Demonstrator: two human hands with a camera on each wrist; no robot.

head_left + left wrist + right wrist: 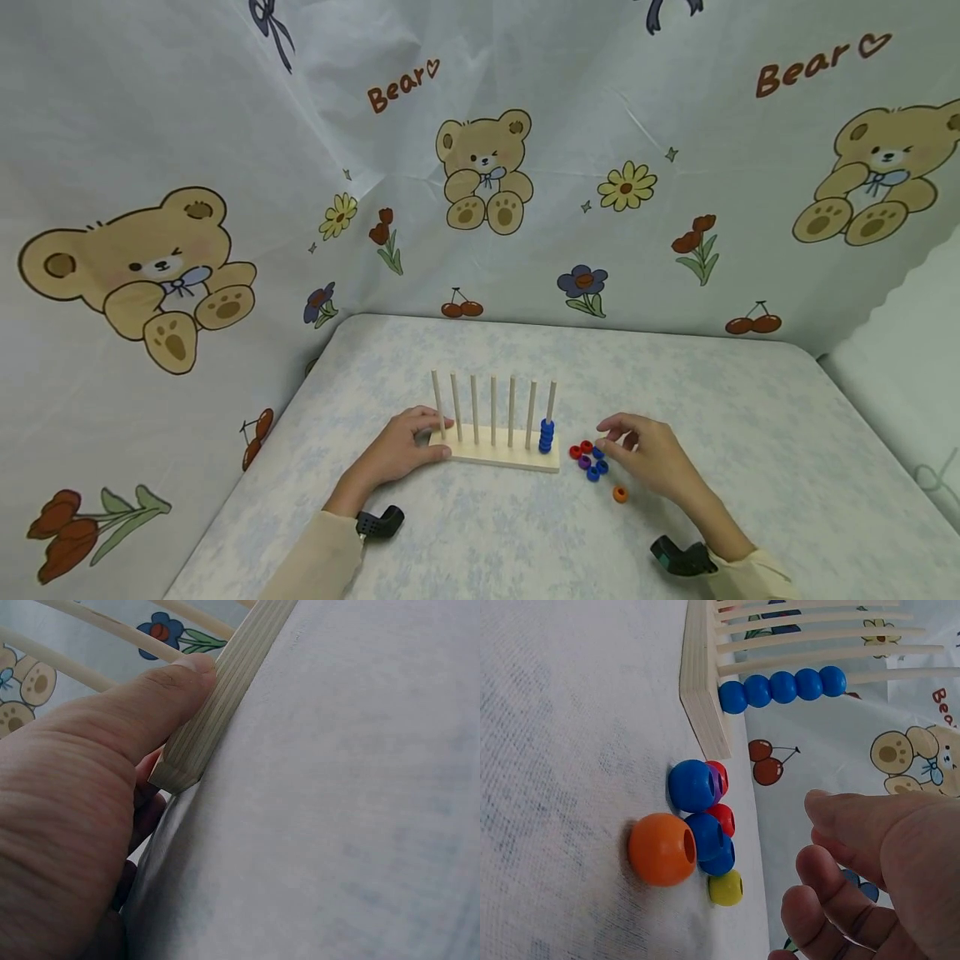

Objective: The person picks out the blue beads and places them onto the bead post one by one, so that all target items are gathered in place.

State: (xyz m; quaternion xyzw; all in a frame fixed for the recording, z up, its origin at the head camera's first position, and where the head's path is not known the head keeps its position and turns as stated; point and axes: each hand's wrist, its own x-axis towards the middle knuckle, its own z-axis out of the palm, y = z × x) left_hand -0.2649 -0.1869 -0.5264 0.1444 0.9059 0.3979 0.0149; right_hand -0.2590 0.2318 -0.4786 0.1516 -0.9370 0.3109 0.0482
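My left hand [396, 450] grips the left end of a wooden peg rack's base [495, 456], its thumb on the front edge and its fingers around the back. Several upright pegs [492, 408] stand in a row on it. Stacked blue beads [546, 437] sit on the rightmost peg. My right hand [652, 457] hovers over loose beads right of the rack, fingers loosely bent, and the right wrist view shows nothing between them. Below it lie red beads [575, 452], a purple bead [584, 463], blue beads [592, 474] and an orange bead [617, 498]. A yellow bead [724, 890] shows only in the right wrist view.
The rack and beads are on a pale patterned tabletop [480, 533]. Behind and to the left hangs a white cloth [300, 125] printed with bears and flowers. A thin pale cord [933, 479] is at the far right.
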